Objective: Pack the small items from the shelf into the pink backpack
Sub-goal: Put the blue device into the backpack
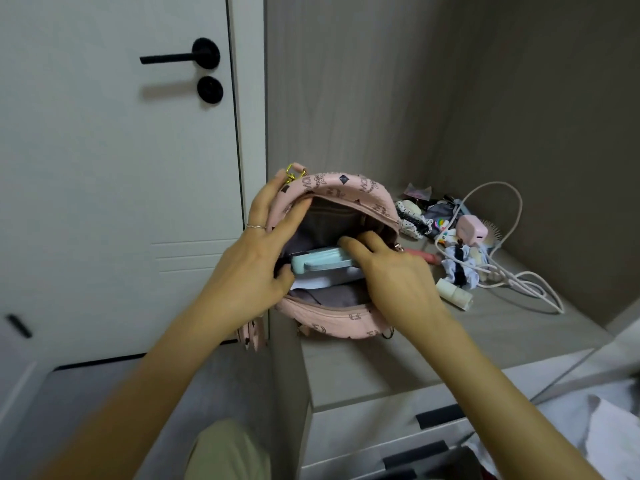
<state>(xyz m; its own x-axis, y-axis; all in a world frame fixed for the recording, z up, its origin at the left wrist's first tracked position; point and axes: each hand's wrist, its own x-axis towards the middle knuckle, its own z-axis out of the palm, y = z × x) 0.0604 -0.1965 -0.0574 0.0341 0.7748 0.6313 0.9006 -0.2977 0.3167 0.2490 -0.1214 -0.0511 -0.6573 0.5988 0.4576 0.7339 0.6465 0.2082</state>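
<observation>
Forearms (145, 375): reaching to pink backpack (346, 188) on shelf (381, 358).
Left hand (256, 251): grip clasps rim, holding mouth open.
Right hand (391, 271): grip curled on light-blue case (318, 259), crosswise inside.
Loose items (460, 237): heaped rightward, nearer that grip.

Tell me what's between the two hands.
Head view: a blue case lies between the left hand and right hand, inside the open backpack.
</observation>
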